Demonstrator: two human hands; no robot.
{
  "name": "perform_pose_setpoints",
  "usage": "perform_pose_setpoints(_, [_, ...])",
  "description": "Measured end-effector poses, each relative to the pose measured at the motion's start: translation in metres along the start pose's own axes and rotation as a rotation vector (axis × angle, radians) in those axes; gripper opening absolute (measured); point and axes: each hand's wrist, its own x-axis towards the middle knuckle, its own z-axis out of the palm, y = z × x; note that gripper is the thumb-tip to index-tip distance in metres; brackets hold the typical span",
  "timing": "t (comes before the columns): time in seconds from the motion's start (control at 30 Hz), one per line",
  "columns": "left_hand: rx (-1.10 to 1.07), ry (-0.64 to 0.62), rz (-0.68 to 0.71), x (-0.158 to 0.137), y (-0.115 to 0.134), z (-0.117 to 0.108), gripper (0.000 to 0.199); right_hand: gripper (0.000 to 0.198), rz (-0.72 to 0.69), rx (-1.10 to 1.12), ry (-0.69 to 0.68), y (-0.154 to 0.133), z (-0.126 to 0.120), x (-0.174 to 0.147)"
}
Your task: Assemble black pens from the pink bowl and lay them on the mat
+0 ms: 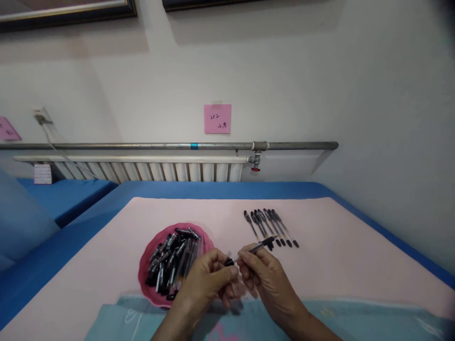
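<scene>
In front of me, my right hand [261,272] pinches a gel pen [256,247] by its clear barrel, the black grip and tip pointing up to the right. At the pen's lower left end, my left hand [215,277] has thumb and fingers closed on a small black pen part [229,261]. Whether it is a cap or an end plug is not clear, nor whether it touches the barrel. A pink scalloped bowl [142,265] stands left of my hands, heaped with black caps and clear pen parts [172,260]. Beyond my right hand lies a row of several pens [270,222].
A pale pink sheet [117,246] covers the blue-edged table [220,189]. Along the front lies a teal patterned cloth [337,322]. A white radiator [188,170] and a grey pipe [149,146] with a red-handled valve [255,169] run along the wall behind.
</scene>
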Motion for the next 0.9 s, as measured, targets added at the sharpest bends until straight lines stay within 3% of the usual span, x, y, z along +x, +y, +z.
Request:
perform_pose_setpoints(0.17, [-0.101, -0.088, -0.11, 0.0, 0.0, 0.002, 0.045, 0.025, 0.014, -0.003, -0.037, 0.0, 0.0, 0.0])
perform_pose_setpoints(0.27, [-0.105, -0.084, -0.077, 0.002, -0.003, 0.002, 0.042, 0.026, 0.048, 0.002, -0.026, -0.002, 0.0, -0.001])
perform_pose_setpoints(0.5, [0.113, -0.029, -0.018, 0.01, -0.009, 0.003, 0.042, 0.029, 0.147, 0.039, 0.045, 0.002, -0.004, 0.001])
perform_pose_setpoints(0.6, [0.346, 0.057, 0.02, 0.009, -0.01, 0.006, 0.036, 0.03, 0.173, -0.005, 0.038, 0.006, -0.008, 0.006])
perform_pose_setpoints(0.73, [0.707, 0.188, 0.222, 0.005, -0.005, 0.003, 0.022, 0.035, 0.191, -0.063, 0.006, 0.014, -0.012, 0.015])
perform_pose_setpoints(0.83, [0.842, 0.326, 0.316, 0.003, 0.008, -0.015, 0.02, 0.035, 0.207, -0.121, -0.027, 0.019, -0.012, 0.019])
perform_pose_setpoints(0.9, [0.889, 0.486, 0.345, 0.002, 0.018, -0.035, 0.02, 0.034, 0.218, -0.173, -0.056, 0.019, -0.012, 0.019])
